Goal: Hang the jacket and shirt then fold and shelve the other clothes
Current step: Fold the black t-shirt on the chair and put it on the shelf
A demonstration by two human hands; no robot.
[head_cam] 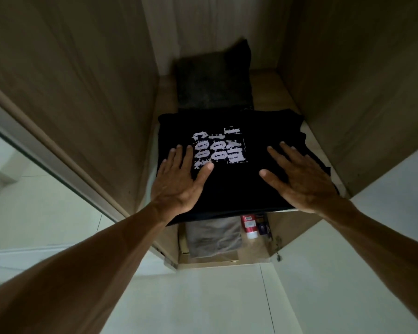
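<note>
The folded black T-shirt [232,189] lies on the wardrobe shelf [266,102], its near edge seemingly at the shelf's front lip. The left hand [179,179] and right hand [302,179] rest flat on it, fingers spread, gripping nothing. A hard push could bunch the fold against the dark pile [212,85] behind (they look to be touching). Left overhanging, it may slide off.

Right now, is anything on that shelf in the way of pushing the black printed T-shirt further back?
Yes: a dark folded item sits at the back of the shelf, directly behind the T-shirt, their edges apparently touching. Both the left hand and right hand lie flat on the shirt.
</note>
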